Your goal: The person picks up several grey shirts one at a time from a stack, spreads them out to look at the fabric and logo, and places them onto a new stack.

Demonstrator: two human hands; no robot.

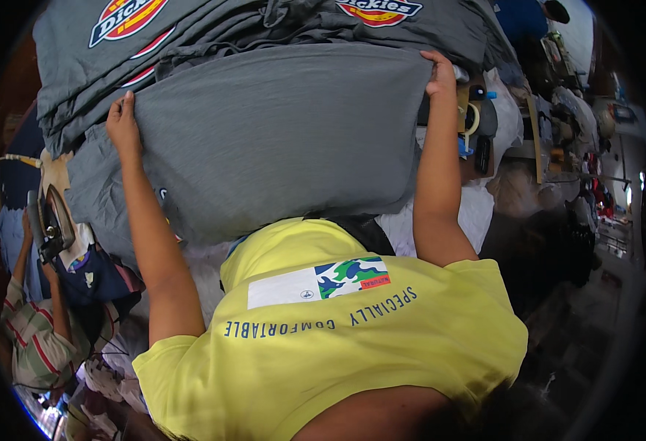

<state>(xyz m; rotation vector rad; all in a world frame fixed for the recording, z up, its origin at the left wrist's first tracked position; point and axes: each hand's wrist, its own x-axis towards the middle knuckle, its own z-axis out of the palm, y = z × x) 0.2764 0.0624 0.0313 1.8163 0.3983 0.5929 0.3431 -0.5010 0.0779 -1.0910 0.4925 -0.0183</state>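
Note:
A plain dark grey garment (279,140) is spread wide in front of me, its near edge hanging close to my waist. At its far left corner, my left hand (123,126) is closed, with thumb and fingers pinching the edge. My right hand (441,75) grips the far right corner in the same way, a little farther from me than the left. Both arms are stretched out. Beyond and under the garment lies a pile of grey garments (220,29) with red, yellow and white printed patches. More grey cloth (95,184) bunches beneath my left forearm.
Beside my right forearm are a tape roll (471,117), a black object (482,154) and white cloth (462,213). At left, a co-worker in a striped shirt (43,338) has a hand by an iron (52,220). Another person in blue (521,18) is at the far right.

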